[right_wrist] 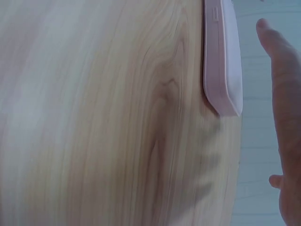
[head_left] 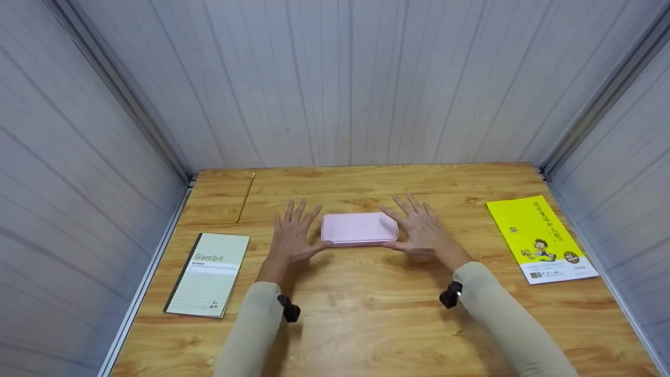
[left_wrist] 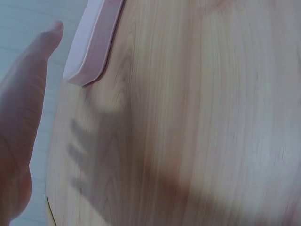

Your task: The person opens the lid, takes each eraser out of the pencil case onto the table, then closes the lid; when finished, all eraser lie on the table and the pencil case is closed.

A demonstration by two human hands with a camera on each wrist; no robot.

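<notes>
A pink rectangular case (head_left: 358, 229) with rounded corners lies flat on the wooden table, seen whole in the head view. My left hand (head_left: 294, 235) hovers at its left end, fingers spread wide and the thumb near the case's front left corner. On the other end, my right hand (head_left: 421, 230) is spread in the same way, its fingertips overlapping the case's right edge in this view. In the left wrist view the thumb stands apart from the case (left_wrist: 91, 42). The right wrist view likewise shows a gap between the thumb and the case (right_wrist: 223, 61). Neither hand holds anything.
A pale "Gambit" notebook (head_left: 208, 275) with a dark spine lies at the left of the table (head_left: 361, 319). Behind it is a thin pencil (head_left: 245, 198). A yellow booklet (head_left: 539, 238) lies at the right. Panelled walls (head_left: 350, 78) enclose the back and both sides.
</notes>
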